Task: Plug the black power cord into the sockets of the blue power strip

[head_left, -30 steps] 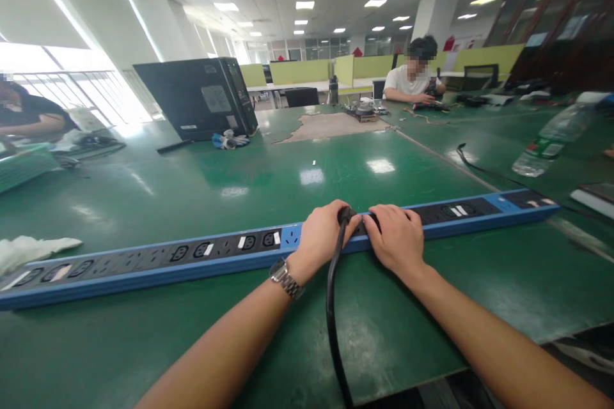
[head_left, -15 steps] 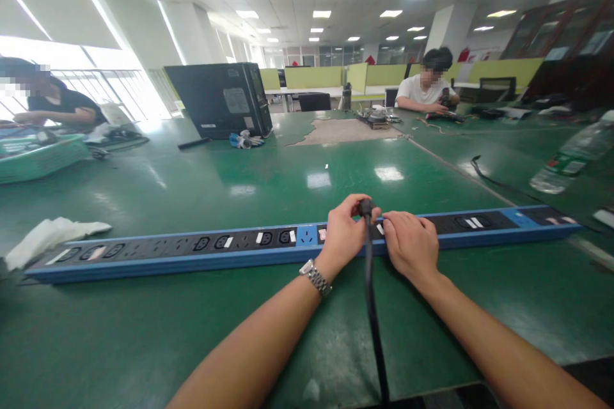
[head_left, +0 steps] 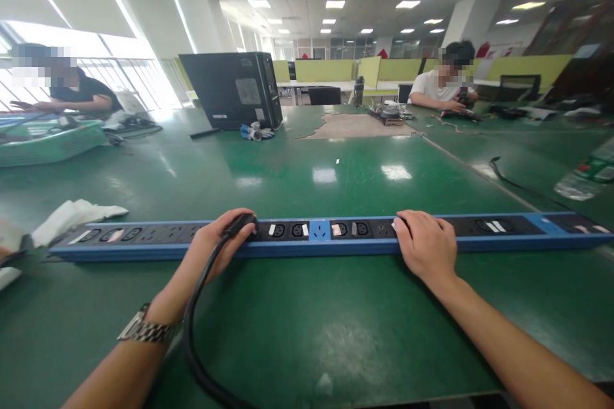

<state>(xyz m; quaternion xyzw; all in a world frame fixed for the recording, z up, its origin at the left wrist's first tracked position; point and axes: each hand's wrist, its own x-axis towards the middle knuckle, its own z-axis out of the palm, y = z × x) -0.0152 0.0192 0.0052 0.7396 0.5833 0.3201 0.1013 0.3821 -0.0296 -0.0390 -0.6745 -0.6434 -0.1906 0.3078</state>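
A long blue power strip (head_left: 336,248) with black sockets and small white labels lies across the green table. My left hand (head_left: 225,236) is closed round a black power plug (head_left: 242,225) at the strip's left half, over the sockets. The plug's black cord (head_left: 189,323) curves down toward me. How far the plug sits in a socket is hidden by my fingers. Farther right, my right hand (head_left: 426,243) is wrapped over the strip, thumb on the near side, fingers across the top. A bit of white shows by its thumb.
Crumpled white paper (head_left: 77,216) lies by the strip's left end. Farther back stand a black computer case (head_left: 230,92) and a green basket (head_left: 57,144). A plastic bottle (head_left: 585,172) is at the right. Two people sit across the table, one left, one right.
My left hand has moved left along the strip with the plug, away from my right hand. My right hand stays on the strip. The view has shifted slightly.
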